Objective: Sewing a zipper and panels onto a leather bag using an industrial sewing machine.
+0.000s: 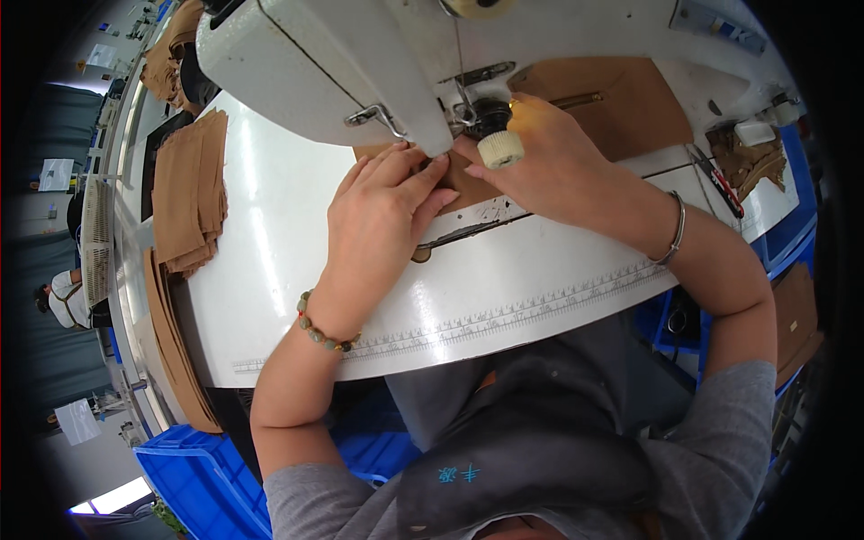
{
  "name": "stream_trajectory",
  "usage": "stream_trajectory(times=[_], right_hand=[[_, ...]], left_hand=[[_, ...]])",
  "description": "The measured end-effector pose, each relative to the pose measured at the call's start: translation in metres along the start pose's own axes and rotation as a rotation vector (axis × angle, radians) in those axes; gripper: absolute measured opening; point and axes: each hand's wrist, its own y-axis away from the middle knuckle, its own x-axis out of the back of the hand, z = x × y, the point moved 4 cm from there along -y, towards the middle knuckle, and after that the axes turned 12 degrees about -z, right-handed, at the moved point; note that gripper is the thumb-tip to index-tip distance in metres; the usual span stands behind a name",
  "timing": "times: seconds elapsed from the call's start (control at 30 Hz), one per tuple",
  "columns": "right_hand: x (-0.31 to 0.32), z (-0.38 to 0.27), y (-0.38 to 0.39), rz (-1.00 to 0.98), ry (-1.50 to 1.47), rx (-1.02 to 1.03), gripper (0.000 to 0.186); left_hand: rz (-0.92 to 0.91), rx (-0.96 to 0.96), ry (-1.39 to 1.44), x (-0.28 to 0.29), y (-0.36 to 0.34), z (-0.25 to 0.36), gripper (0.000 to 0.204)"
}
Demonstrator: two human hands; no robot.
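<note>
I watch through the left of two head-worn fisheye lenses, facing steeply down. The sewing machine (324, 72) sits close to the lens; on the near side of it the desk (270, 216) bows in a curve, then comes the dark apron (540, 450), and left of the machine my view reaches far across the room (54, 360).

Brown piece (639, 108) partly hidden, full outline uncertain

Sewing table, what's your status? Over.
Left hand on brown piece. Right hand on it too, partly behind pale knob. White machine head close to both hands.
</note>
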Motion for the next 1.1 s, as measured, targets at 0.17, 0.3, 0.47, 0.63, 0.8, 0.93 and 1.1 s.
stream_trajectory(times=[0.17,0.3,0.47,0.63,0.8,0.93,1.1], right_hand=[[0.000,0.000,0.000,-0.003,-0.025,0.004,0.023],[0.001,0.000,-0.001,-0.040,-0.048,-0.001,0.020],[0.002,0.002,-0.003,0.010,-0.116,-0.018,0.017],[0.007,-0.005,-0.001,-0.037,-0.128,-0.026,0.012],[0.026,-0.018,0.002,-0.407,-0.057,0.012,0.028],[0.042,0.009,0.002,-0.410,-0.407,-0.005,0.025],[0.031,-0.003,0.008,-0.249,-0.304,0.111,0.046]], left_hand=[[0.007,-0.016,-0.010,0.004,-0.001,0.001,0.028],[0.022,-0.057,-0.047,0.005,-0.001,0.003,0.028],[0.053,-0.063,-0.047,0.006,-0.003,0.001,0.025],[0.051,-0.030,-0.085,0.007,0.003,0.002,0.026],[-0.037,0.008,0.001,0.002,0.017,0.004,0.035],[-0.032,-0.004,-0.042,0.004,0.023,-0.002,0.040],[-0.065,-0.022,-0.071,0.007,0.029,0.000,0.043]])
